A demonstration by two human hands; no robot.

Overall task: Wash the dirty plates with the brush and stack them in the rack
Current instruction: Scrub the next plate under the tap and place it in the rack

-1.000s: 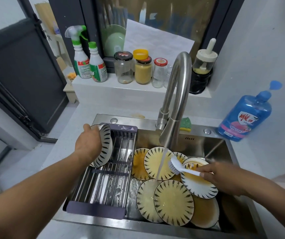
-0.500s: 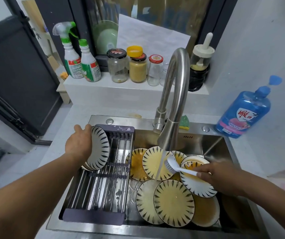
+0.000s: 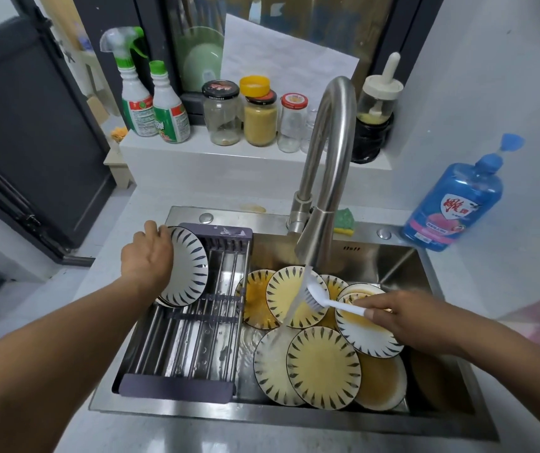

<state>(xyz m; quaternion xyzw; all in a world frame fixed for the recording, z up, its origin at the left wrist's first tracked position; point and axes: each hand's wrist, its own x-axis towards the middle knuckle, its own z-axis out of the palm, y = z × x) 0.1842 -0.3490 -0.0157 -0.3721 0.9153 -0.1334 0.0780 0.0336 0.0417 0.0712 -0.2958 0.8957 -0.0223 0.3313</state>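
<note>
The left hand [image 3: 149, 256] holds one clean plate [image 3: 187, 266] by its edge and stands it up at the far left end of the rack [image 3: 177, 390]. The right hand [image 3: 402, 317] grips the white brush [image 3: 317, 297], with its bristles under the running water [image 3: 294, 305]. Lots of dirty plates [image 3: 324, 367], yellow and brown, lie piled in the sink [image 3: 392, 256]. I think most of the washing is left to do.
</note>
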